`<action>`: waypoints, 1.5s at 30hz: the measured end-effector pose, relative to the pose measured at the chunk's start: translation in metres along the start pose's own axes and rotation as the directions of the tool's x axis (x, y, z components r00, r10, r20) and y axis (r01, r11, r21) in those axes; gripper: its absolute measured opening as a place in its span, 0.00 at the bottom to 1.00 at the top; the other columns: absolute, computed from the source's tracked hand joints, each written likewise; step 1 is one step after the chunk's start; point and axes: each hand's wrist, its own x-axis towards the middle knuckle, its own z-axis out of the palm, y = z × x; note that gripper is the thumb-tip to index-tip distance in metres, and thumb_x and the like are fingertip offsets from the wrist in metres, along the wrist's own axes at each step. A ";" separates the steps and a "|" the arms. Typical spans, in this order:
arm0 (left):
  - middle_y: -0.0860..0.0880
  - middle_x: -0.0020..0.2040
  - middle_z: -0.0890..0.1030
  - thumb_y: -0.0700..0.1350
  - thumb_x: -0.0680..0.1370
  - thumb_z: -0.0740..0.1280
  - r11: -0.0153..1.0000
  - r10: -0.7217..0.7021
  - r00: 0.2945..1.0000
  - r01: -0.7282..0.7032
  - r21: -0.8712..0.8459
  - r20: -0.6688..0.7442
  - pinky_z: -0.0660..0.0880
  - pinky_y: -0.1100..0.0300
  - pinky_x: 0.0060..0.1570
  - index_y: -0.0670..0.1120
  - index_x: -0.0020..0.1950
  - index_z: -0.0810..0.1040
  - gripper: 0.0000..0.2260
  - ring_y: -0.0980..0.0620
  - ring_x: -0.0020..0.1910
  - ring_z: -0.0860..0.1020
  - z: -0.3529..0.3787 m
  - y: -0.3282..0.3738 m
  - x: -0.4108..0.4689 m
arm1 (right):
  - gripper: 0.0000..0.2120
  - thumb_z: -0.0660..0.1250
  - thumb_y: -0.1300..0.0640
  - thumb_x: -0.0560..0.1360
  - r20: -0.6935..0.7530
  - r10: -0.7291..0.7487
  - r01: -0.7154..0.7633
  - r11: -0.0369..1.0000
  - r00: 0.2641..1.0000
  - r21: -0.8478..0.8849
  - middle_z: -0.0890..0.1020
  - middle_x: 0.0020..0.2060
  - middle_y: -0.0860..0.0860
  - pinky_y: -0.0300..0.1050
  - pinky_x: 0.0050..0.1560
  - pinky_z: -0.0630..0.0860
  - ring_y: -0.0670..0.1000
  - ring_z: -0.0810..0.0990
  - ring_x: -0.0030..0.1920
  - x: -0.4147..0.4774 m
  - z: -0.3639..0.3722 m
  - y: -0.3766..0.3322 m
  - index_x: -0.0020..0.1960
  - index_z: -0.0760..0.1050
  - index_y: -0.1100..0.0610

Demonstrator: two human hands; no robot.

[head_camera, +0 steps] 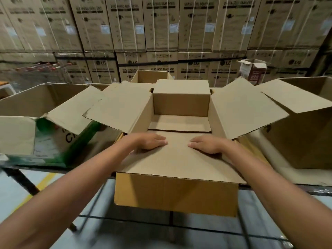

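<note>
The left hand [149, 141] and right hand [206, 144] are pressing the near flap [177, 159] of the open cardboard box [176, 194] with flat, straight fingers.

The left hand [150, 141] and the right hand [206, 144] are bare, with short, trimmed fingernails [190, 144]. The left forearm [80, 178] and the right forearm [269, 182] are uncovered and slim as far as the view shows.

A warehouse: stacked washing-machine cartons [161, 24] behind open boxes [305, 123].
</note>
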 end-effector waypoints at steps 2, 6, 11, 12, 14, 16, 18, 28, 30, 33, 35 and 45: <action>0.49 0.76 0.69 0.61 0.83 0.55 0.999 0.037 0.999 -0.037 0.026 0.024 0.61 0.55 0.69 0.48 0.76 0.68 0.26 0.48 0.73 0.67 -0.007 0.007 -0.009 | 0.28 0.55 0.37 0.82 0.044 -0.022 0.024 0.999 0.999 -0.039 0.70 0.74 0.50 0.52 0.73 0.62 0.53 0.68 0.73 -0.005 -0.006 -0.002 0.75 0.68 0.52; 0.52 0.77 0.66 0.66 0.77 0.63 0.991 0.137 0.988 -0.136 -0.021 0.072 0.61 0.57 0.68 0.51 0.77 0.67 0.33 0.51 0.73 0.66 -0.015 0.029 -0.034 | 0.32 0.59 0.37 0.80 0.133 -0.063 0.070 0.996 0.989 -0.053 0.64 0.78 0.48 0.50 0.75 0.57 0.51 0.63 0.76 -0.015 -0.016 -0.013 0.79 0.62 0.51; 0.55 0.81 0.54 0.65 0.66 0.75 0.975 0.211 0.924 -0.222 -0.002 0.319 0.56 0.48 0.74 0.58 0.81 0.54 0.49 0.49 0.78 0.56 -0.011 0.050 -0.054 | 0.37 0.64 0.33 0.76 0.231 -0.089 0.086 0.996 0.969 0.020 0.64 0.78 0.47 0.53 0.76 0.58 0.52 0.62 0.77 -0.024 -0.025 -0.020 0.79 0.63 0.50; 0.55 0.81 0.54 0.62 0.67 0.77 0.972 0.215 0.922 -0.233 0.016 0.323 0.57 0.50 0.74 0.59 0.81 0.53 0.49 0.50 0.78 0.56 -0.009 0.052 -0.055 | 0.36 0.65 0.33 0.76 0.248 -0.085 0.081 0.996 0.965 0.026 0.65 0.77 0.47 0.56 0.77 0.59 0.53 0.63 0.76 -0.026 -0.027 -0.021 0.78 0.65 0.50; 0.53 0.79 0.60 0.55 0.71 0.75 0.970 0.234 0.931 -0.244 0.002 0.281 0.61 0.55 0.70 0.57 0.81 0.56 0.43 0.52 0.74 0.62 -0.013 0.053 -0.053 | 0.31 0.65 0.35 0.77 0.277 -0.054 0.040 0.998 0.959 0.053 0.68 0.76 0.49 0.61 0.74 0.63 0.56 0.66 0.74 -0.029 -0.033 -0.024 0.75 0.69 0.49; 0.52 0.75 0.69 0.52 0.74 0.70 0.953 0.301 0.933 -0.291 -0.082 0.197 0.66 0.56 0.70 0.52 0.78 0.66 0.33 0.57 0.68 0.70 -0.028 0.052 -0.052 | 0.27 0.64 0.37 0.78 0.284 -0.012 -0.026 0.991 0.959 0.132 0.72 0.72 0.50 0.63 0.72 0.67 0.58 0.70 0.72 -0.032 -0.043 -0.024 0.72 0.73 0.50; 0.50 0.69 0.77 0.52 0.73 0.66 0.932 0.340 0.938 -0.327 -0.156 0.069 0.71 0.55 0.68 0.46 0.72 0.75 0.27 0.54 0.64 0.75 -0.041 0.048 -0.049 | 0.26 0.60 0.37 0.80 0.247 -0.001 -0.054 0.975 0.969 0.214 0.77 0.68 0.51 0.58 0.70 0.70 0.56 0.76 0.67 -0.035 -0.054 -0.024 0.68 0.77 0.53; 0.51 0.72 0.74 0.71 0.69 0.66 0.929 0.288 0.947 -0.242 -0.279 0.140 0.69 0.54 0.71 0.49 0.75 0.71 0.41 0.53 0.69 0.73 -0.038 0.027 -0.023 | 0.31 0.54 0.35 0.81 0.094 0.021 -0.028 0.996 0.995 0.082 0.76 0.69 0.54 0.54 0.71 0.68 0.57 0.74 0.68 -0.032 -0.038 -0.031 0.69 0.77 0.58; 0.48 0.71 0.76 0.73 0.73 0.62 0.909 0.220 0.966 -0.153 -0.388 0.137 0.71 0.46 0.69 0.51 0.76 0.69 0.39 0.48 0.68 0.75 -0.047 0.028 -0.021 | 0.28 0.57 0.37 0.81 0.122 0.004 -0.015 0.996 0.993 0.090 0.80 0.63 0.54 0.56 0.69 0.71 0.56 0.77 0.63 -0.029 -0.042 -0.028 0.64 0.79 0.58; 0.47 0.68 0.77 0.68 0.75 0.60 0.918 0.120 0.993 -0.108 -0.381 0.008 0.76 0.47 0.63 0.50 0.74 0.69 0.33 0.47 0.64 0.77 -0.061 0.029 -0.012 | 0.21 0.62 0.40 0.81 0.111 -0.014 -0.001 0.990 0.994 0.141 0.80 0.51 0.50 0.49 0.55 0.77 0.52 0.78 0.53 -0.022 -0.052 -0.024 0.60 0.79 0.55; 0.49 0.67 0.76 0.63 0.79 0.61 0.950 0.103 0.992 -0.121 -0.289 -0.078 0.77 0.56 0.56 0.47 0.73 0.71 0.28 0.50 0.63 0.76 -0.074 0.027 -0.001 | 0.21 0.63 0.41 0.80 -0.039 -0.027 0.031 0.995 0.999 0.099 0.81 0.57 0.50 0.48 0.58 0.77 0.51 0.79 0.57 -0.014 -0.066 -0.019 0.64 0.79 0.55; 0.40 0.77 0.62 0.62 0.76 0.68 0.879 -0.323 0.706 0.471 0.078 -0.630 0.58 0.28 0.70 0.53 0.74 0.65 0.30 0.34 0.76 0.57 -0.147 -0.077 0.082 | 0.21 0.68 0.48 0.77 -0.553 0.397 -0.504 0.862 0.733 -0.050 0.69 0.71 0.60 0.64 0.64 0.73 0.61 0.72 0.67 0.042 -0.138 0.069 0.67 0.73 0.53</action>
